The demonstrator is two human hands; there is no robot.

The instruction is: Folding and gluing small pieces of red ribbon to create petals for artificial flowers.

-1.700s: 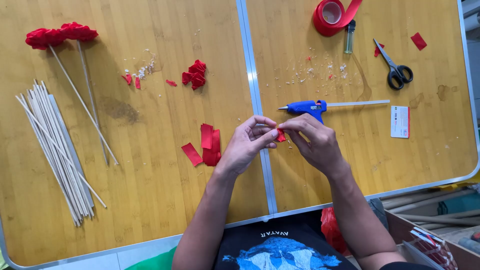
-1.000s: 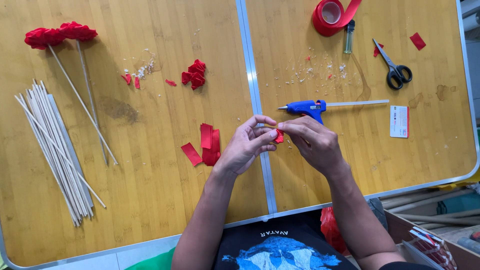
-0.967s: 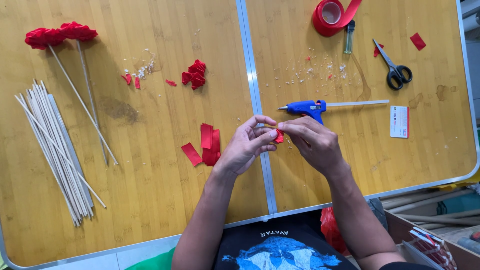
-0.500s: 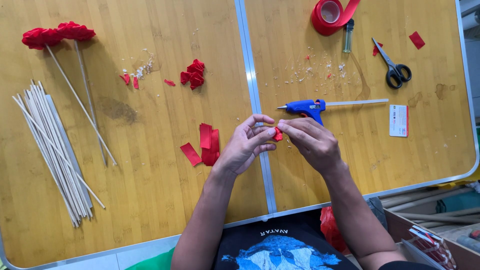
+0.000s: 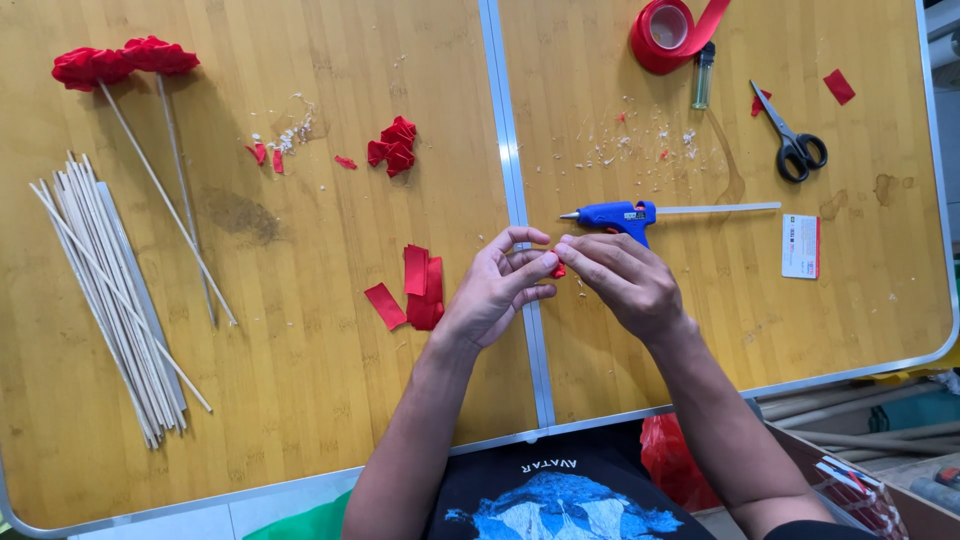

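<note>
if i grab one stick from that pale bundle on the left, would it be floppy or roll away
The sticks look thin, straight and rigid, so one would probably stay stiff, though it may snap if bent hard. Being so slender, it is likely very light. They look round, so a loose one might roll on the smooth table.
</note>
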